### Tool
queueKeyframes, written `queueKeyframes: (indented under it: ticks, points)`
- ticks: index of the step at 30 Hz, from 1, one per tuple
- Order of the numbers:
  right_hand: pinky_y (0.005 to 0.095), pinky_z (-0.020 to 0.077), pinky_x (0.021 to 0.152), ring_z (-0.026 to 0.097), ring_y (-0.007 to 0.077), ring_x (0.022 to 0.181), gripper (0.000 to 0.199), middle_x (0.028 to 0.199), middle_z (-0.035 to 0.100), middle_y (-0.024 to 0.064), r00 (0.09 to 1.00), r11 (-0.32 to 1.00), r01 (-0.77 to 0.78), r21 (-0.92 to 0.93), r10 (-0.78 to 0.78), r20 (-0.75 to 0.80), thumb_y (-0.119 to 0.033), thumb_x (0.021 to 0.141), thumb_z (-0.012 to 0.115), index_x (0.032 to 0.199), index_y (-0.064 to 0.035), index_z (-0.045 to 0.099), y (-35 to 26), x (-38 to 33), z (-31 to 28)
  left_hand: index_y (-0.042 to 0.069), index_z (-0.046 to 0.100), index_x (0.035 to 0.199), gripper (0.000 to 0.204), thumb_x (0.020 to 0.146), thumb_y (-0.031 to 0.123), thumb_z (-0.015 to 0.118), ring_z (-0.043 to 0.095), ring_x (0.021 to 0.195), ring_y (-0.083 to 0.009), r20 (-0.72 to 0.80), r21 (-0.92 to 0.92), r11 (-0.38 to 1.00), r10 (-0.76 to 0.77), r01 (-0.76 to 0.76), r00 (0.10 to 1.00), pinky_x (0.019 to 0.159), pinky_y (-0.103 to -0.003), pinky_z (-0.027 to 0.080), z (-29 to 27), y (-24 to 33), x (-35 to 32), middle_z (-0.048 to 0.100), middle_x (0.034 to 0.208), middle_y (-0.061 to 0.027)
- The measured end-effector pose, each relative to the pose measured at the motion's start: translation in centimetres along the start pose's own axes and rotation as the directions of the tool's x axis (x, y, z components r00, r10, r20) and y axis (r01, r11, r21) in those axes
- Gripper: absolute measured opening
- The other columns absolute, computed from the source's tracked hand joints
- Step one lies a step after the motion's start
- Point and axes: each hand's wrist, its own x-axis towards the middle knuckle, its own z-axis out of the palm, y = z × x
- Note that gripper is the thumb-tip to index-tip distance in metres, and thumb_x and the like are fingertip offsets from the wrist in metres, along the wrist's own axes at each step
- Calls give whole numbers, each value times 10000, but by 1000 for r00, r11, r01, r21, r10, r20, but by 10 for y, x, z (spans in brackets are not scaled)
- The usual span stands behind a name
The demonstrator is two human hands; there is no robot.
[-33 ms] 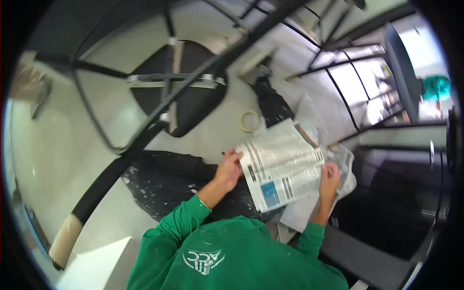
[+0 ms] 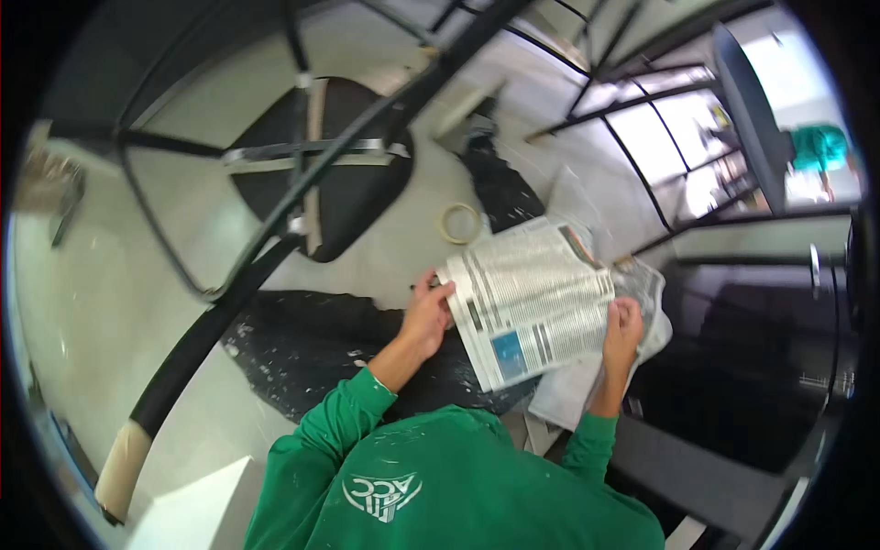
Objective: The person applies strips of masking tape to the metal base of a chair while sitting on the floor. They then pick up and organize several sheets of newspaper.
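Note:
A sheet of newspaper (image 2: 532,302) with a blue picture near its lower corner is spread between my hands, over my lap. At its left edge, my left hand (image 2: 427,316) grips it between thumb and fingers. My right hand (image 2: 623,330) pinches the right side, fingers curled. More crumpled paper or plastic (image 2: 649,307) lies just beyond my right hand, partly under the sheet. A roll of masking tape (image 2: 458,223) rests on the floor past the newspaper's far left corner.
An upturned chair with a black seat (image 2: 367,202) and taped black legs stands ahead left; one leg with a beige-wrapped end (image 2: 124,472) crosses the view. A white box (image 2: 197,509) is at lower left. Black furniture (image 2: 724,367) stands right, and another person in green (image 2: 819,148) appears far right.
The view has shifted slightly, so most things sit a little farther left. Both hands keep their hold on the newspaper.

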Motion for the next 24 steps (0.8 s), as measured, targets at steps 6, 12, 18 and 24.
queueKeyframes:
  ticks: [6, 12, 18, 24]
  points:
    - [249, 450, 835, 568, 97, 891, 129, 973, 610, 24, 952, 985, -104, 139, 139, -272, -125, 1022, 590, 1084, -12, 596, 48, -26, -85, 41, 116, 1600, 869, 949, 35, 691, 670, 1106, -215, 277, 219, 973, 9, -72, 961, 948, -338, 532, 88, -21, 8, 689, 1229, -165]
    - [346, 490, 976, 612, 203, 1054, 260, 1157, 642, 115, 488, 980, 56, 193, 141, -861, -99, 1000, 628, 1228, 17, 582, 82, -56, -186, 45, 172, 1572, 841, 922, 2, 703, 689, 1021, -225, 370, 391, 914, -43, -114, 928, 915, -364, 554, 147, -101, 44, 700, 1166, -197]
    - [415, 523, 990, 627, 295, 1110, 302, 1219, 624, 208, 418, 982, 168, 82, 4, -908, -131, 1009, 606, 1242, 58, 569, -2, -53, -224, -5, 159, 1585, 899, 923, 120, 752, 611, 1171, -234, 472, 466, 811, 109, -352, 875, 973, -359, 521, 177, -160, 65, 542, 1368, -225]
    - [353, 430, 1082, 627, 249, 1168, 291, 1237, 695, 147, 682, 933, 132, -336, -331, -652, -38, 1020, 496, 1230, 43, 682, -59, 11, -142, 42, 267, 1541, 727, 962, 152, 693, 618, 1102, -218, -67, 338, 780, 578, -526, 814, 916, -346, 546, 36, -7, 23, 536, 1347, -147]
